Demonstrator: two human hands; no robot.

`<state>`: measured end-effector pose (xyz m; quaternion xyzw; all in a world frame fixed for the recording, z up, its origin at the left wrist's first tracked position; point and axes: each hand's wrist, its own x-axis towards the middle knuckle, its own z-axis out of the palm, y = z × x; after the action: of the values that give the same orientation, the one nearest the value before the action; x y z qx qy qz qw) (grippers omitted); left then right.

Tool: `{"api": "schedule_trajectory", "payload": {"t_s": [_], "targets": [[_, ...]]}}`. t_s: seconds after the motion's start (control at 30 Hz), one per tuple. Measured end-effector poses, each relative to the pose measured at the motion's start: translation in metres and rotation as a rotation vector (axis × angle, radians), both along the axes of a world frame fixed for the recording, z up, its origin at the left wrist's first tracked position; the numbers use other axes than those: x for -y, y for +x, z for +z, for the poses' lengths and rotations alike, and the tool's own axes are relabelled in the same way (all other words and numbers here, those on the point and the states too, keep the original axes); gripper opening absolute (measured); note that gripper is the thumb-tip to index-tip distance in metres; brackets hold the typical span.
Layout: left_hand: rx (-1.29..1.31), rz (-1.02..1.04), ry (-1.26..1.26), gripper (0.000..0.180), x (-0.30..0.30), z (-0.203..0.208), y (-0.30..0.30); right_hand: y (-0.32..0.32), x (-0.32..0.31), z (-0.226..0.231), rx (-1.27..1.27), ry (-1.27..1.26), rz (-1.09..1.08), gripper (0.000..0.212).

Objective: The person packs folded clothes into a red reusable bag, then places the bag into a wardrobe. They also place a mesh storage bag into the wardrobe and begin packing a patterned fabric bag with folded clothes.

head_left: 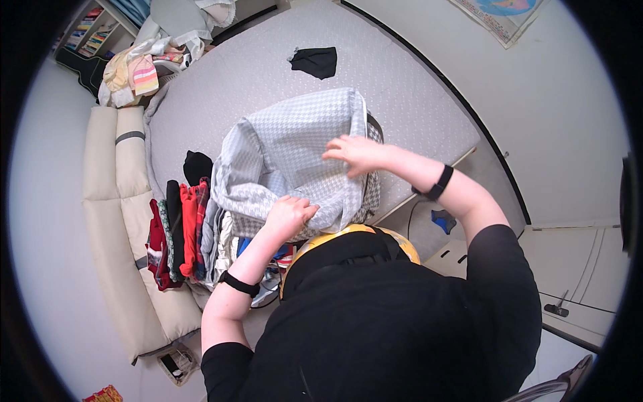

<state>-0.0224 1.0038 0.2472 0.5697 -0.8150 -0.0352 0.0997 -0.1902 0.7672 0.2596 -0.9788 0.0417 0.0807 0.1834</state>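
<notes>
A fabric storage bag in grey and white houndstooth stands unzipped on the bed in front of me, its lining showing and its walls creased. My left hand is closed on the bag's near rim, fingers curled over the cloth. Over the bag's right side, my right hand reaches in from the right with its fingers apart, holding nothing; whether it touches the cloth I cannot tell. Close by on the left, folded clothes stand in a row, in red, black, plaid and grey. A black folded cloth lies farther back on the mattress.
The pale mattress spreads behind the bag. A cream padded headboard runs along the left. Piled bedding and clothes sit at the back left, near a bookshelf. A dark blue item lies to the right, below the bed's edge.
</notes>
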Motion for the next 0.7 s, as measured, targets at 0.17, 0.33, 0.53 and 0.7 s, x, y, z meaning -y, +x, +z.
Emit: {"api": "schedule_trajectory", "payload": {"t_s": [0.17, 0.33, 0.53, 0.7], "targets": [[0.018, -0.063, -0.236, 0.030, -0.006, 0.006, 0.009, -0.004, 0.045, -0.020, -0.507, -0.518, 0.125, 0.061], [0.039, 0.381, -0.273, 0.034, -0.037, -0.009, 0.063, -0.034, 0.088, -0.049, -0.236, -0.384, -0.197, 0.020], [-0.324, 0.743, -0.029, 0.054, -0.042, -0.021, 0.074, -0.037, 0.073, -0.045, 0.682, -0.137, -0.869, 0.009], [-0.722, 0.600, 0.106, 0.054, 0.003, 0.003, 0.038, -0.010, 0.021, -0.023, 0.837, 0.092, -0.728, 0.017]]}}
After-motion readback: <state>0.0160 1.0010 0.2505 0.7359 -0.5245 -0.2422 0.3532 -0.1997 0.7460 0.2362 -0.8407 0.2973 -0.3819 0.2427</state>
